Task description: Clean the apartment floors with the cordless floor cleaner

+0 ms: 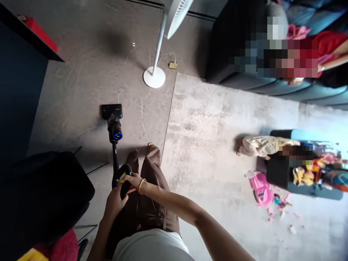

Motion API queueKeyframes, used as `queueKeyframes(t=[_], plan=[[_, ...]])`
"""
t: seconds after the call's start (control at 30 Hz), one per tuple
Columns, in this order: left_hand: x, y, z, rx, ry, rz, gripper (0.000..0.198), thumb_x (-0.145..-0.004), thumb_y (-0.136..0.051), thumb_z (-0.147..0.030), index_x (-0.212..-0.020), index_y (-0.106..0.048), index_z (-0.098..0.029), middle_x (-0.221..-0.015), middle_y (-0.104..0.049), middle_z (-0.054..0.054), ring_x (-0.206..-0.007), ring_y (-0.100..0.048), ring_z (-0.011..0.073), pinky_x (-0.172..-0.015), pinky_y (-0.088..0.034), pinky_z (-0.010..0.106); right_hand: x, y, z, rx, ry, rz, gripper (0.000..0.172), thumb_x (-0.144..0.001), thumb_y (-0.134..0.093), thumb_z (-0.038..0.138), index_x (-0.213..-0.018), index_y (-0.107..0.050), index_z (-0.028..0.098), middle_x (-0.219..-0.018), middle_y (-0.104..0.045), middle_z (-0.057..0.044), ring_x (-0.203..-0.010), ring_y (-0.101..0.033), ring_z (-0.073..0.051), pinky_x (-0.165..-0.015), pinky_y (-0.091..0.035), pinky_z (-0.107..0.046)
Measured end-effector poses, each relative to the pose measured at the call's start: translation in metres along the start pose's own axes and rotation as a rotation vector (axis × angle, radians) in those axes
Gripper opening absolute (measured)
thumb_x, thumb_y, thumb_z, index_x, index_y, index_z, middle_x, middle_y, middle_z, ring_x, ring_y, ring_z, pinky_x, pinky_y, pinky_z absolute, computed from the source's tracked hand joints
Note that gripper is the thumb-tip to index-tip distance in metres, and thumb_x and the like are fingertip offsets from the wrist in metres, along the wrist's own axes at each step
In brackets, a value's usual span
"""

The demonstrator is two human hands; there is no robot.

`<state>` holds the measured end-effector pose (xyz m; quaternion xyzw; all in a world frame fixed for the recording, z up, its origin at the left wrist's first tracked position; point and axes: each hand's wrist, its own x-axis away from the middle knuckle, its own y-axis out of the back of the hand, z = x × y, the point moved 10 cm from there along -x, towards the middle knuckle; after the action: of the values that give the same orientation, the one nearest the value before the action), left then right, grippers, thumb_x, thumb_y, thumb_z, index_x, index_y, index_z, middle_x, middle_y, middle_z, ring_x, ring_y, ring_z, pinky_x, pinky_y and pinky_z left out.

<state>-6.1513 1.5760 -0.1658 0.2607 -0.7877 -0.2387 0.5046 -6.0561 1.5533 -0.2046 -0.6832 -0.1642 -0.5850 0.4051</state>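
A black cordless stick vacuum cleaner (115, 154) stands tilted in front of me, its flat floor head (111, 111) resting on the grey tiles. A round display glows blue on its body. Both hands are at the looped handle, which bears a yellow label. My left hand (116, 200) is closed around the near side of the loop. From the right, my right hand (134, 182), with a gold bangle at the wrist, grips the handle near the label. Some fingers of both hands are hidden by the handle.
A white pedestal fan (154, 77) stands ahead, its cable running to a small yellowish box (173, 65). A black chair (65, 181) with thin legs is close on my left. A pale rug (201, 145), pink toys (261, 188), a crouching person (261, 145) and a dark sofa (228, 47) with people lie right.
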Motion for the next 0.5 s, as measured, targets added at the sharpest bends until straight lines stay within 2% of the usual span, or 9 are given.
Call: queueKeyframes(t=[0.17,0.27,0.37,0.5], plan=[[0.029,0.037,0.050,0.006,-0.093,0.019,0.043,-0.080,-0.054,-0.014,-0.123,-0.054,-0.016,-0.100,-0.071,0.008,-0.095,-0.069,0.0221,-0.082,-0.053,0.032,0.008,-0.051,-0.035,-0.063,0.004,0.046,0.022,-0.072,-0.071,0.029,-0.087,-0.063,0.014,-0.063,-0.063,0.003,-0.059,-0.065,-0.014,-0.058,-0.056,-0.026],[0.039,0.053,0.058,-0.005,-0.122,0.017,0.046,-0.078,-0.056,-0.012,-0.124,-0.055,-0.018,-0.098,-0.072,0.008,-0.095,-0.070,0.0229,-0.082,-0.054,0.032,0.018,-0.063,-0.044,-0.070,0.026,0.025,0.023,-0.066,-0.073,0.029,-0.082,-0.063,0.014,-0.061,-0.063,0.002,-0.058,-0.063,-0.014,-0.056,-0.053,-0.024],[0.034,0.066,0.035,0.023,-0.182,0.013,0.048,-0.077,-0.056,-0.011,-0.123,-0.054,-0.021,-0.099,-0.073,0.006,-0.096,-0.070,0.0222,-0.083,-0.053,0.031,0.030,-0.066,-0.030,-0.186,0.155,0.022,0.022,-0.065,-0.071,0.032,-0.075,-0.061,0.015,-0.059,-0.061,0.002,-0.056,-0.059,-0.012,-0.057,-0.049,-0.022],[0.006,0.085,-0.012,0.173,-0.229,-0.040,0.045,-0.081,-0.054,-0.014,-0.124,-0.051,-0.023,-0.111,-0.071,0.007,-0.103,-0.068,0.0212,-0.086,-0.052,0.030,0.046,-0.067,0.016,-0.298,0.401,0.040,0.030,-0.059,-0.076,0.038,-0.072,-0.060,0.016,-0.065,-0.063,0.001,-0.062,-0.058,-0.011,-0.066,-0.048,-0.022]])
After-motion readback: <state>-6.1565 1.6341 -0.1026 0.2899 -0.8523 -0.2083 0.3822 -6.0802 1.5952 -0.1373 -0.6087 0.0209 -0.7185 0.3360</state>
